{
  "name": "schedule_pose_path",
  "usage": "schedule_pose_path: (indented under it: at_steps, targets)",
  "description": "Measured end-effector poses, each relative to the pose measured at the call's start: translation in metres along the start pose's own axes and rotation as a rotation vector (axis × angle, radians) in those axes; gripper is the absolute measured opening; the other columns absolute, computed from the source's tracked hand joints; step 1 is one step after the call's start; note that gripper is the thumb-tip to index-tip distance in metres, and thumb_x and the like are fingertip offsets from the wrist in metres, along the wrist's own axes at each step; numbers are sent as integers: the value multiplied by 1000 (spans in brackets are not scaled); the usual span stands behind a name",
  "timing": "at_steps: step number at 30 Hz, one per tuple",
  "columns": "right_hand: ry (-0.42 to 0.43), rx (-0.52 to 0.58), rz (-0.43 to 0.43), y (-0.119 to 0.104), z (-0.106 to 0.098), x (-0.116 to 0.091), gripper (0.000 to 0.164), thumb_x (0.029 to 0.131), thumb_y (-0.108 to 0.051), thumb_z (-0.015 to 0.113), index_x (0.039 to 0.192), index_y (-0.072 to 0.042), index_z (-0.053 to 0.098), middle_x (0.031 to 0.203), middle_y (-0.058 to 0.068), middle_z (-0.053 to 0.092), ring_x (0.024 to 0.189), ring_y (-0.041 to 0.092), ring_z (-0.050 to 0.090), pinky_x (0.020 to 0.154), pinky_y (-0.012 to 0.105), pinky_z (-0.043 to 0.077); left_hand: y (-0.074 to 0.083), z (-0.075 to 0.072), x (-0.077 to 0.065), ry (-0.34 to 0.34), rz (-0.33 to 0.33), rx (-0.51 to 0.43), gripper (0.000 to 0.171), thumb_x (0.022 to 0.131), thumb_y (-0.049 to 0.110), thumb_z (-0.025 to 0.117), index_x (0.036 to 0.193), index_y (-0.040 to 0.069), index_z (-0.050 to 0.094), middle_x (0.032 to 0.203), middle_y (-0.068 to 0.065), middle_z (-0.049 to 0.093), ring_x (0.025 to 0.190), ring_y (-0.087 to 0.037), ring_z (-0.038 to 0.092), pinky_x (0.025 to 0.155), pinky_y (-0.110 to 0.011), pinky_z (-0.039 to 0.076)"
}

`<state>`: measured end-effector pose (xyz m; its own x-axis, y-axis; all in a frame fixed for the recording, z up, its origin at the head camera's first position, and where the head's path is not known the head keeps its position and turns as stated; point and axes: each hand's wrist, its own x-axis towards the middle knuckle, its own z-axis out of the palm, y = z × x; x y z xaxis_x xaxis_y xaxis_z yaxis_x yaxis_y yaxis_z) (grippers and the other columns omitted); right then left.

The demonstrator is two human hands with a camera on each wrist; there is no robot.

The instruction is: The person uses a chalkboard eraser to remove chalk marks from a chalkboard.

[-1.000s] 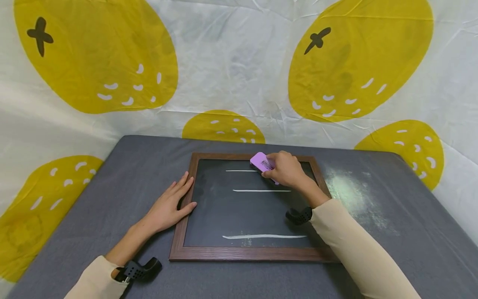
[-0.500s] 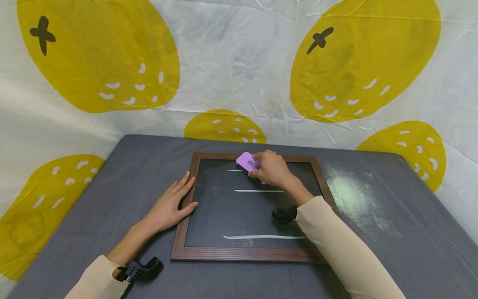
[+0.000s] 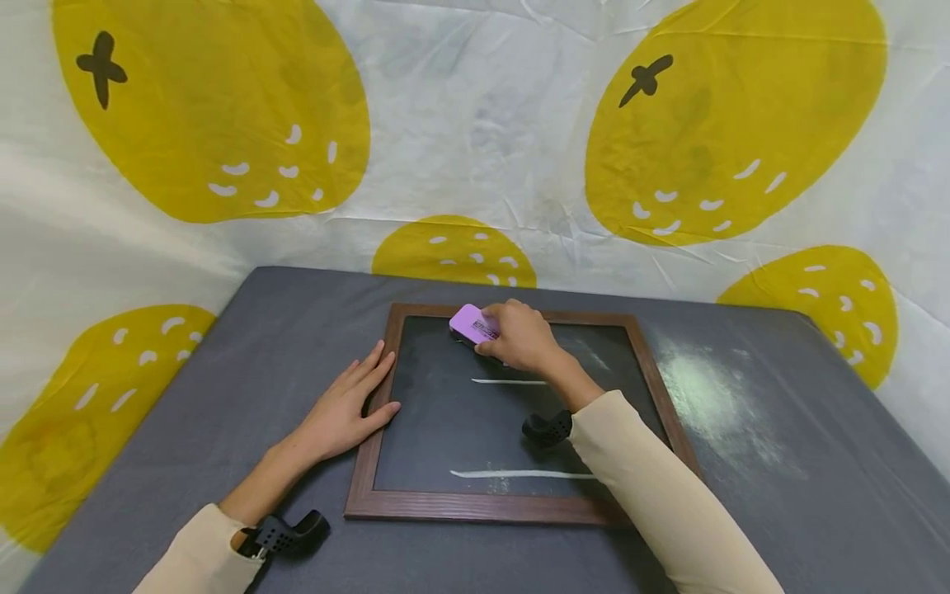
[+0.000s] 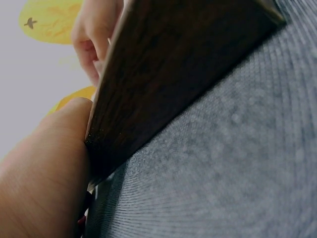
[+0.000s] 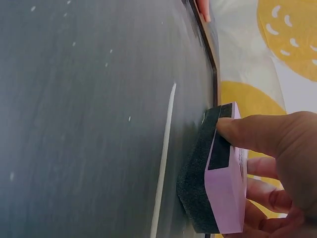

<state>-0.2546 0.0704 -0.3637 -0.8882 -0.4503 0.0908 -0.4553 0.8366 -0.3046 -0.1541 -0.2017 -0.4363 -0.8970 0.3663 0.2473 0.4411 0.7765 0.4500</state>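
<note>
A chalkboard point(image 3: 438, 429) in a brown wooden frame lies flat on the grey-covered table. My right hand point(image 3: 523, 338) grips a purple board eraser point(image 3: 472, 323) with a dark felt base, thumb on one side and fingers on the other. In the right wrist view the felt of the eraser point(image 5: 198, 183) is down on the board, beside a white chalk line point(image 5: 165, 153). My left hand point(image 3: 341, 412) rests with straight, spread fingers on the frame's left side. Two chalk lines show in the head view, a middle one point(image 3: 508, 381) and a thicker lower one point(image 3: 519, 474).
Pale chalk dust point(image 3: 712, 396) marks the grey tablecloth point(image 3: 297, 305) right of the board. A white curtain point(image 3: 475, 124) with yellow fruit prints hangs behind the table. Black camera mounts sit at both wrists, the right one point(image 3: 547, 429) over the board.
My right hand has slid the eraser leftward along the top chalk line, which no longer shows; a faint smear is at its right. The left hand stays on the frame.
</note>
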Motion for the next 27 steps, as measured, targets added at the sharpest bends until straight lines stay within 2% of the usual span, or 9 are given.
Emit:
schedule_pose_path:
  at_steps: [8, 14, 17, 21, 27]
  targets:
    - [-44, -65, -52, -11, 6, -1, 56, 87, -28, 71, 135, -6, 55, 114, 13, 58, 93, 25, 54, 74, 40, 48, -1, 1, 0, 5, 21, -10, 77, 92, 39, 63, 151, 4, 27, 157, -16, 16, 139, -42, 22, 110, -57, 21]
    - [-95, -92, -36, -14, 7, -6, 56, 91, -28, 66, 141, -9, 49, 121, 13, 52, 101, 28, 51, 78, 44, 49, -2, 4, -3, 8, 15, 10, 76, 93, 37, 62, 151, 5, 27, 157, -15, 17, 139, -41, 23, 110, -56, 21]
    - [-114, -87, -30, -12, 5, -8, 55, 91, -28, 66, 140, -9, 50, 119, 12, 53, 100, 27, 51, 76, 45, 49, -2, 5, -3, 3, 11, 15, 74, 93, 35, 61, 151, 5, 27, 157, -15, 17, 139, -40, 23, 111, -55, 21]
    - [-133, -79, -43, -4, 0, -12, 54, 91, -28, 66, 140, -10, 50, 114, 10, 52, 96, 26, 51, 72, 44, 49, -1, 5, -3, 6, 14, 17, 74, 94, 34, 61, 151, 4, 27, 157, -15, 17, 139, -40, 23, 111, -55, 21]
    - [-128, -65, -49, 23, -10, -20, 53, 91, -26, 66, 139, -9, 51, 113, 10, 53, 98, 26, 52, 73, 45, 49, -2, 2, -2, -6, 4, 20, 73, 94, 36, 60, 152, 5, 26, 158, -14, 16, 139, -40, 21, 111, -55, 20]
